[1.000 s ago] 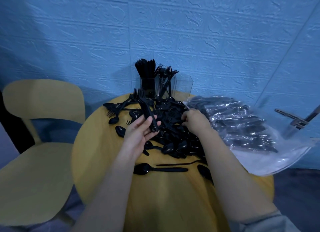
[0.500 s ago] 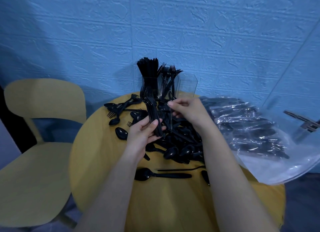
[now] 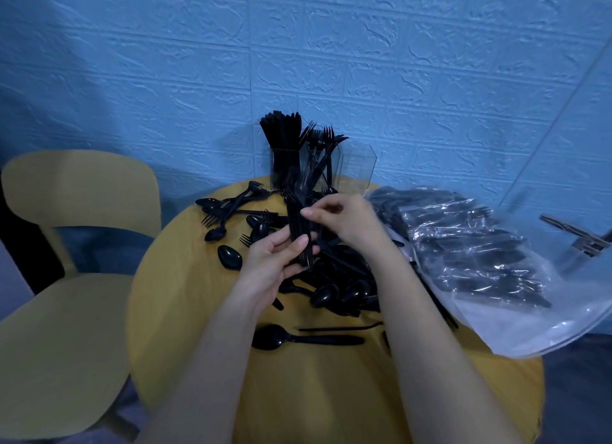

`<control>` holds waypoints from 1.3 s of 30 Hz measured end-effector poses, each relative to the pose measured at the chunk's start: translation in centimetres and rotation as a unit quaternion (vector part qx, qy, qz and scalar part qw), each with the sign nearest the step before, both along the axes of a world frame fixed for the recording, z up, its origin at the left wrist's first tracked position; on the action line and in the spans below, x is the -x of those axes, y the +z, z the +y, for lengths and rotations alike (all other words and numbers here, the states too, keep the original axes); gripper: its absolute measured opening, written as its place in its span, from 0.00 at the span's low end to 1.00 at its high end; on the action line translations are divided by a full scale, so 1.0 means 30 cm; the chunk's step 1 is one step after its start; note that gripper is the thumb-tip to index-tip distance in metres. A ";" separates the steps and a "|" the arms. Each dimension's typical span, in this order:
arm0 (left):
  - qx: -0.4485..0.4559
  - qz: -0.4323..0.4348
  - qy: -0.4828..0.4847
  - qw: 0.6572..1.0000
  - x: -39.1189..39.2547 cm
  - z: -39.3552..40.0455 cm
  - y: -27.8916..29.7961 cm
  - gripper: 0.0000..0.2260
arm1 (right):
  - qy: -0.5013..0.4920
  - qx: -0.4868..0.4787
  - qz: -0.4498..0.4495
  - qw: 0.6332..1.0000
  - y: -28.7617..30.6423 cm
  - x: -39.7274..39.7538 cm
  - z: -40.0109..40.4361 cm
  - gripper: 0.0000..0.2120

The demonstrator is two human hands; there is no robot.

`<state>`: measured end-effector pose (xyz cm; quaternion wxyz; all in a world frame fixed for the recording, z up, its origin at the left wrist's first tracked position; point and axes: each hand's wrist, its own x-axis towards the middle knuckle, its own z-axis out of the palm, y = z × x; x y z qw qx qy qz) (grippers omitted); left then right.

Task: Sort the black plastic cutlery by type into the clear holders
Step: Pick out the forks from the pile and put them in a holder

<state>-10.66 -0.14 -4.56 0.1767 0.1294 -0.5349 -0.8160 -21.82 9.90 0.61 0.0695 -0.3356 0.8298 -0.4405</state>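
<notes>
The right hand has risen from the pile, fingers pinching apparently one fork onto the fork bundle gripped upright by the left hand.

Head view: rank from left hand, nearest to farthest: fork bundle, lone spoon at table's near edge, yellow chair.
1. fork bundle: gripped in the left hand.
2. lone spoon: on the table, below the hand.
3. yellow chair: off the table, far left.

Black cutlery, clear holders, yellow round table, yellow chair, blue brick-patterned wall
</notes>
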 end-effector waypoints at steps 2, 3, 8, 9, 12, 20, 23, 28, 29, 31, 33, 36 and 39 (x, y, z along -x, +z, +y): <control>-0.014 0.002 0.019 1.000 -0.004 -0.009 0.002 0.11 | -0.048 -0.032 0.046 0.997 0.006 0.059 0.040 0.07; -0.018 0.002 0.029 0.999 -0.004 -0.012 0.002 0.10 | -0.079 -0.059 0.063 0.993 -0.001 0.095 0.063 0.06; -0.014 -0.006 0.060 0.998 -0.006 -0.022 -0.003 0.09 | -0.110 -0.248 0.084 0.959 -0.086 0.188 0.111 0.10; -0.015 -0.006 0.065 0.998 -0.008 -0.027 -0.002 0.09 | -0.103 -0.256 0.083 0.958 -0.092 0.190 0.109 0.10; -0.020 -0.004 0.073 0.997 -0.012 -0.038 -0.001 0.08 | -0.076 -0.261 0.083 0.959 -0.092 0.190 0.101 0.07; -0.014 -0.014 0.076 0.997 -0.008 -0.031 0.004 0.10 | -0.009 -0.269 0.094 0.958 -0.067 0.173 0.098 0.08; -0.011 -0.018 0.075 0.997 -0.008 -0.030 0.003 0.11 | 0.015 -0.259 0.087 0.962 -0.068 0.170 0.093 0.06; -0.012 -0.019 0.080 0.997 -0.008 -0.035 0.001 0.13 | 0.009 -0.249 0.133 0.959 -0.094 0.176 0.080 0.04; -0.013 -0.019 0.080 0.997 -0.008 -0.035 0.000 0.13 | 0.004 -0.250 0.141 0.958 -0.098 0.177 0.078 0.05; -0.013 -0.018 0.080 0.997 -0.008 -0.035 -0.001 0.13 | 0.000 -0.253 0.147 0.956 -0.104 0.181 0.077 0.04; -0.015 -0.016 0.082 0.996 -0.009 -0.036 -0.002 0.13 | -0.006 -0.233 0.146 0.961 -0.102 0.189 0.083 0.02; -0.014 -0.015 0.084 0.996 -0.009 -0.037 -0.003 0.13 | -0.034 -0.138 0.113 0.983 -0.069 0.195 0.099 0.03; 0.006 -0.017 0.081 0.997 -0.007 -0.031 -0.002 0.12 | -0.032 0.006 0.017 0.999 -0.005 0.174 0.100 0.06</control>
